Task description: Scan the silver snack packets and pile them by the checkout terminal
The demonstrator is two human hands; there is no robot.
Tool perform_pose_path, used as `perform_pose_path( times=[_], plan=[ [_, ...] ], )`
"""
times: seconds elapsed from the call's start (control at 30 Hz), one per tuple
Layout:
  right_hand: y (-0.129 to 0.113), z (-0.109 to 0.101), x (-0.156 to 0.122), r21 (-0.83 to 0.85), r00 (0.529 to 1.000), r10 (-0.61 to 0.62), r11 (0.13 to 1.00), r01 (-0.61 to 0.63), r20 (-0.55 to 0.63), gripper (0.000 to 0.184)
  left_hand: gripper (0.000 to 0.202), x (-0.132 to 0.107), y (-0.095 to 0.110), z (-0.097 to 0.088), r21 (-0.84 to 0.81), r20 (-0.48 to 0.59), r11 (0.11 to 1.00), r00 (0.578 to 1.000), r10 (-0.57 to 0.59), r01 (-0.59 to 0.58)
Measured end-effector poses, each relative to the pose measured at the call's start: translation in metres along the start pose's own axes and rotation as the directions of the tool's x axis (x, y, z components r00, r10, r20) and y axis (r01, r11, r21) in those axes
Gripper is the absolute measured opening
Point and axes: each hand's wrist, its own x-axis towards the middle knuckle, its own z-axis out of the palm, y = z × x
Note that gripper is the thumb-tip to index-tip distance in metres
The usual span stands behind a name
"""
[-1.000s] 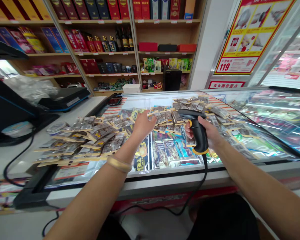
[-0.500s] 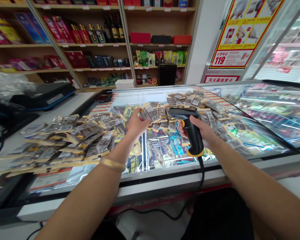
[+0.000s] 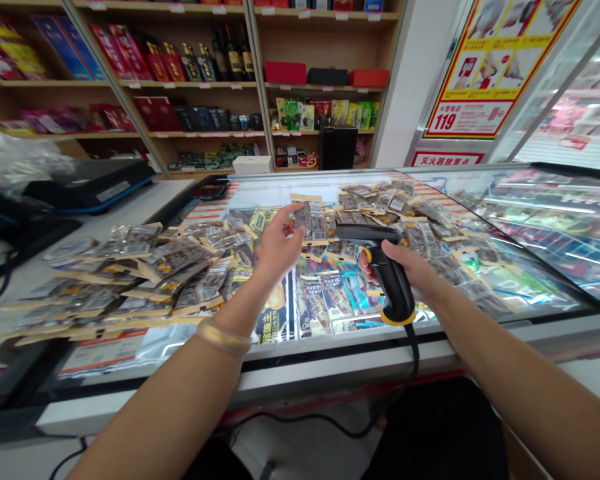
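Observation:
My left hand (image 3: 276, 248) is closed on a strip of small packets (image 3: 312, 220), lifted a little above the glass freezer lid (image 3: 330, 333). My right hand (image 3: 405, 270) grips a black barcode scanner (image 3: 380, 263) with yellow trim, its head just right of the held strip. Several more packet strips (image 3: 145, 267) lie in piles across the lid, on both sides of my hands. A gold bangle (image 3: 223, 337) sits on my left wrist.
The scanner's black cable (image 3: 330, 423) hangs over the freezer's front edge. A black device with a blue edge (image 3: 90, 183) rests on the white counter (image 3: 145, 207) at the left. Shelves of boxes and bottles (image 3: 205, 67) line the back wall. Another glass freezer (image 3: 545, 220) extends right.
My left hand has lifted a strip of packets off the pile and raised it beside the scanner. My right hand and the scanner have barely moved.

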Motion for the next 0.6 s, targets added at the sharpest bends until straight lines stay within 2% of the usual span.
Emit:
perform_pose_path(
  times=[0.23, 0.47, 0.53, 0.6],
  plan=[
    [-0.003, 0.004, 0.0, -0.019, 1.0, 0.006, 1.0, -0.005, 0.026, 0.05, 0.041, -0.003, 0.002, 0.0, -0.045, 0.013, 0.999, 0.999, 0.029, -0.028],
    [0.001, -0.003, -0.001, -0.016, 1.0, 0.01, 1.0, -0.01, 0.017, 0.049, 0.044, -0.003, 0.003, 0.002, -0.029, -0.011, 1.0, 1.0, 0.007, -0.007],
    [0.0, -0.001, -0.002, -0.014, 1.0, -0.01, 1.0, 0.011, 0.024, 0.046, 0.042, -0.001, 0.005, -0.002, 0.02, -0.038, 1.0, 0.999, -0.001, 0.002],
    [-0.001, 0.005, -0.001, -0.011, 0.999, -0.042, 0.999, 0.043, 0.025, 0.044, 0.04, 0.003, 0.008, -0.014, 0.081, -0.078, 0.997, 0.997, 0.019, -0.013]
  ],
)
